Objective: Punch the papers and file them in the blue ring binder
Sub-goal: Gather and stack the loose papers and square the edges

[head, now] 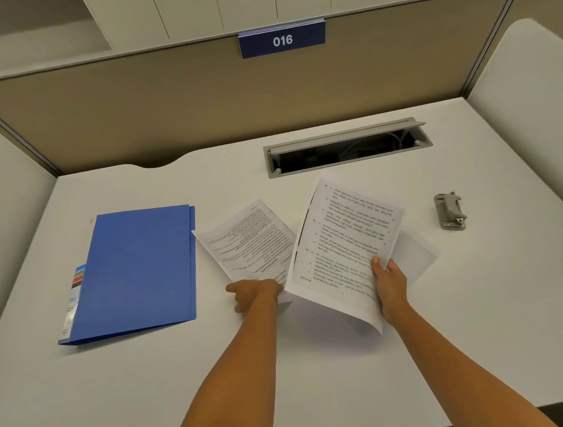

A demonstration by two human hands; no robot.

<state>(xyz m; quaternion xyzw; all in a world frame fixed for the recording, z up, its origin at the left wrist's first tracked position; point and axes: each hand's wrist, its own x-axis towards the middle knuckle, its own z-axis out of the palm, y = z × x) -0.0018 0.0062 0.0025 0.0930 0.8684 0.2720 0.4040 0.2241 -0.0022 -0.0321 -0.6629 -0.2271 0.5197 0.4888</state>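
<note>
Bench [323, 381] first, pale and wide, carrying everything under a partition with a number plate [282, 40] and a cable hatch [347, 148] beyond the fingers. Next in size, the blue binder [137, 268] lies closed and flat, well to the left of the left hand's fingers, coloured index tabs showing at its near left edge; it looks parked there until the sheets are ready. Papers come next: one printed sheet [342, 248] is lifted and tilted off the bench, its lower right edge pinched by the right hand [392, 285], thumb on top of the print and the other fingers hidden beneath, probably so it can be squared with the rest. A second printed sheet [248, 240] lies on the bench, fanned out just ahead of the left hand [255, 293], whose curled fingers grip its near corner; a blank-looking sheet shows beyond the right fingers. Text on both sheets reads upside down from here. Smallest, the grey metal hole punch [450, 211] sits well to the right of the right fingers, untouched, so no punching seems begun.
</note>
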